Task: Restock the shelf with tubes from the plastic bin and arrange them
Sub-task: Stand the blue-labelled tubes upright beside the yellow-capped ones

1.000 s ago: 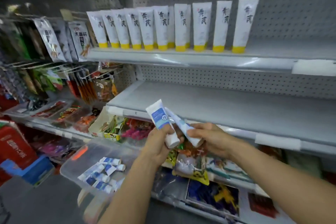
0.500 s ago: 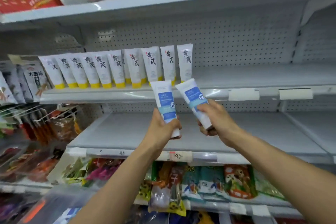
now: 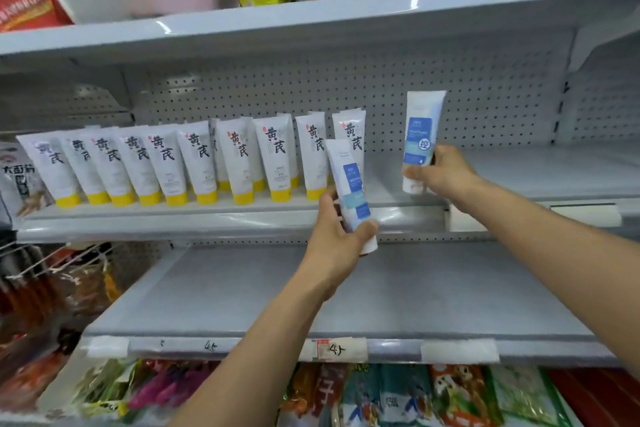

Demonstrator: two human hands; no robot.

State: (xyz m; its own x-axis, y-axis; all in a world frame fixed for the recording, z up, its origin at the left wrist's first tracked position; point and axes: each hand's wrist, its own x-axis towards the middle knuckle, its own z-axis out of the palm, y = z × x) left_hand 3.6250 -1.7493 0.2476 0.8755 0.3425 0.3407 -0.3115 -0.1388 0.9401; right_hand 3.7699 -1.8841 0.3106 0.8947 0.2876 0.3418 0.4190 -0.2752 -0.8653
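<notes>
- Pegboard backing [image 3: 485,97] runs behind a grey store shelf [image 3: 207,218], which lies just beyond both hands.
- The left hand [image 3: 337,243] grips a blue-labelled tube [image 3: 349,184] around its lower part, with the thumb across the front and the cap pointing down. The tube leans slightly and sits in front of the shelf's front rim.
- The right hand [image 3: 441,172], up and to the right of the left hand, has its fingers curled round a second blue-labelled tube [image 3: 420,135] near its white cap. This tube stands upright over the shelf, cap down; whether the cap touches the shelf cannot be told.
- To the left of the left hand, a row of yellow-capped tubes [image 3: 204,163] stands on the same shelf, caps down. The nearest one shows just behind the top of the left hand's tube.
- Beneath both forearms lies a lower shelf [image 3: 415,295] with a handwritten price label [image 3: 337,350] on its rim.
- Under that hang snack packets [image 3: 450,392]; well above the hands, a top shelf [image 3: 311,17] carries packaged food.
</notes>
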